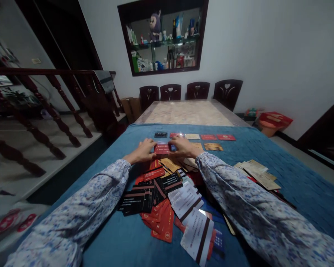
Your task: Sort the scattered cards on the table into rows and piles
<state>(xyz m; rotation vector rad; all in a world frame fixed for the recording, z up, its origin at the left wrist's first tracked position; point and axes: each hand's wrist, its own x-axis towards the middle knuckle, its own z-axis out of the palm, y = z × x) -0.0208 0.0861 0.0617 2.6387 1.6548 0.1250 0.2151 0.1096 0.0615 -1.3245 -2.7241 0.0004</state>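
Red card (161, 148): held flat between both hands just above the blue cloth (267, 148), past the far end of the loose pile and just short of the row of cards.
Left hand (143, 150): fingers pinched on the red card's left edge, wrist resting on the cloth.
Right hand (184, 147): fingers closed on the card's right edge — it partly hides a blue card beneath.
Row of cards (195, 136): a black one, then red, cream and two more red, laid side by side along the cloth's far edge; a tan card (213, 147) lies apart, just nearer.
Loose pile (167, 196): black, red and white cards overlapping between the forearms, some showing dark magnetic stripes; it crowds the space just behind the hands.
Paper stack (257, 172): beige slips toward the cloth's right edge, well apart from the hands.
Writing: white print lines on the black cards and dark print on the white ones — too small to read.
Bare tabletop (187, 113): marbled surface beyond the cloth, four dark chairs (192, 91) at its far edge.
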